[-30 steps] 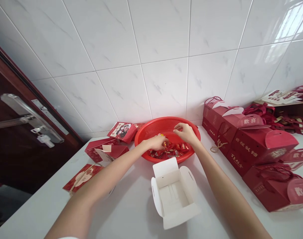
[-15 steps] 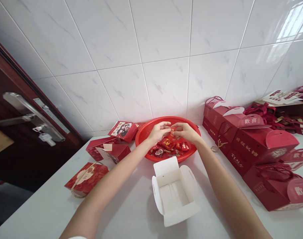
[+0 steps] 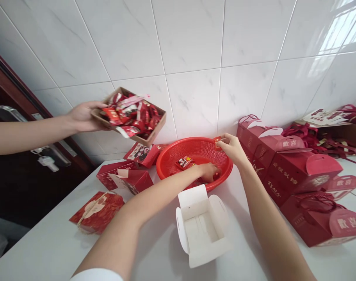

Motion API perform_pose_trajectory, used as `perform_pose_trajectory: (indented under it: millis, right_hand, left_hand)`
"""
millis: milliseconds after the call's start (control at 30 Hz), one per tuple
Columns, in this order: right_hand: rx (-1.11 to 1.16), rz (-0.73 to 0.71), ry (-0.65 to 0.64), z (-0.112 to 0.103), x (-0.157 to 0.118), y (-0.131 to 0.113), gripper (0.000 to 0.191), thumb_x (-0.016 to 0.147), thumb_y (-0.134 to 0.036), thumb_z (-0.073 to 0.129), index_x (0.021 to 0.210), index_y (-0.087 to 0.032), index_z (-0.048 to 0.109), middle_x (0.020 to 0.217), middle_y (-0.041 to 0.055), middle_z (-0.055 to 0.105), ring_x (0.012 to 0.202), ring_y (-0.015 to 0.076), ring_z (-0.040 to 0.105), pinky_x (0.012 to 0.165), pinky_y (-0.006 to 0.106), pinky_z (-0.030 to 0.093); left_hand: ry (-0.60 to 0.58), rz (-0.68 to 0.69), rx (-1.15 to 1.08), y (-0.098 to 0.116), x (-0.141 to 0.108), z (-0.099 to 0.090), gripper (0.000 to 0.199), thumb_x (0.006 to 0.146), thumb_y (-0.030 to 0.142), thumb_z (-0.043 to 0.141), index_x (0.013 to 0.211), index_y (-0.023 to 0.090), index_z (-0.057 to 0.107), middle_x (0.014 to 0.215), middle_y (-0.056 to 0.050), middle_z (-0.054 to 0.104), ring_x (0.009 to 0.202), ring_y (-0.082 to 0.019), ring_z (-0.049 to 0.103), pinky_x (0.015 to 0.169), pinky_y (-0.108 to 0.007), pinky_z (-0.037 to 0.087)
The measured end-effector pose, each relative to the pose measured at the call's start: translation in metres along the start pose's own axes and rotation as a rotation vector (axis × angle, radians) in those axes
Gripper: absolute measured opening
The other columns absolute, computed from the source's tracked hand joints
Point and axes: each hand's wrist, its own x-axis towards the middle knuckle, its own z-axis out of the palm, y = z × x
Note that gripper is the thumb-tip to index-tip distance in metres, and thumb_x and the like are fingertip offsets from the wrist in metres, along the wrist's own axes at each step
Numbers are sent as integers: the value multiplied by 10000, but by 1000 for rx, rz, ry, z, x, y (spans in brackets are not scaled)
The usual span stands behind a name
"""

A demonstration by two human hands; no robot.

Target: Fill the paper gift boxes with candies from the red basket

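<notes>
A red plastic basket (image 3: 166, 171) stands by the wall with red wrapped sweets (image 3: 185, 162) in it. My left hand (image 3: 209, 171) reaches down into the basket among the sweets; its fingertips are hidden. At the basket's right rim, my right hand (image 3: 229, 146) pinches a small red packet (image 3: 217, 143). An open white box (image 3: 203, 230) sits in front of the basket, with its flaps spread and nothing inside. From the left, another person's hand (image 3: 87, 116) holds a tilted cardboard box (image 3: 157, 130) full of red wrapped sweets above the table.
Several red gift boxes (image 3: 295, 171) line the right side. More red boxes (image 3: 137, 180) and a patterned one with a rope handle (image 3: 97, 212) lie at the left. Ribbons (image 3: 303, 136) are heaped at the far right. A tiled wall (image 3: 192, 97) closes the back.
Another person's hand has come in from the left with a box of sweets. My hands have moved apart, the left lower into the basket and the right towards its right rim.
</notes>
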Motion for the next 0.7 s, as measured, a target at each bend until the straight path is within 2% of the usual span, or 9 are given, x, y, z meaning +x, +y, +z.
perform_pose_trajectory:
  millis: [100, 200, 267, 333, 433, 600, 700]
  right_hand:
    - [23, 6, -19, -1, -2, -6, 101, 691, -170, 593, 785, -163, 629, 678, 20, 657, 650, 168, 670, 633, 269, 526]
    - [63, 8, -53, -3, -4, -13, 91, 675, -181, 616, 755, -153, 649, 691, 29, 659, 629, 152, 642, 626, 264, 523]
    - [93, -1, -96, -6, -6, -18, 83, 670, -206, 638, 727, -149, 656, 709, 36, 662, 630, 146, 625, 630, 264, 524]
    - [113, -15, -142, -9, -8, -22, 104, 667, -236, 659, 721, -148, 667, 758, 46, 675, 657, 147, 619, 650, 270, 531]
    - [116, -34, -212, -15, -10, -26, 142, 678, -277, 676, 750, -155, 679, 827, 53, 688, 694, 149, 612, 688, 288, 537]
    - [21, -64, -324, -22, -15, -30, 150, 708, -308, 676, 753, -165, 680, 757, 27, 675, 709, 143, 587, 716, 274, 500]
    - [-23, -46, -440, -21, -18, -32, 154, 709, -313, 689, 763, -168, 688, 779, 30, 691, 738, 152, 604, 723, 275, 495]
  left_hand:
    - [-19, -6, 54, -1, 1, 0, 323, 735, 105, 606, 1027, 188, 715, 1021, -75, 730, 844, -228, 675, 674, -284, 488]
    - [84, -2, -19, -10, -6, -4, 255, 742, 79, 586, 933, 173, 726, 932, -57, 740, 812, -207, 665, 709, -279, 488]
    - [228, 12, -213, -18, -14, -7, 244, 781, 94, 565, 952, 161, 725, 927, -47, 739, 843, -194, 665, 749, -271, 492]
    - [348, 25, -500, -24, -23, -9, 261, 818, 148, 573, 1038, 153, 714, 938, -38, 733, 854, -182, 666, 775, -272, 501]
    - [430, 53, -859, -27, -36, -9, 307, 808, 206, 631, 1104, 150, 696, 953, -35, 719, 798, -160, 656, 786, -294, 517]
    - [688, 124, -1069, -24, -49, -11, 328, 728, 201, 749, 1050, 154, 710, 1064, -68, 721, 973, -200, 652, 925, -339, 486]
    - [794, 160, -1178, -21, -50, -14, 346, 720, 246, 783, 1040, 148, 697, 1076, -73, 718, 993, -206, 650, 931, -352, 491]
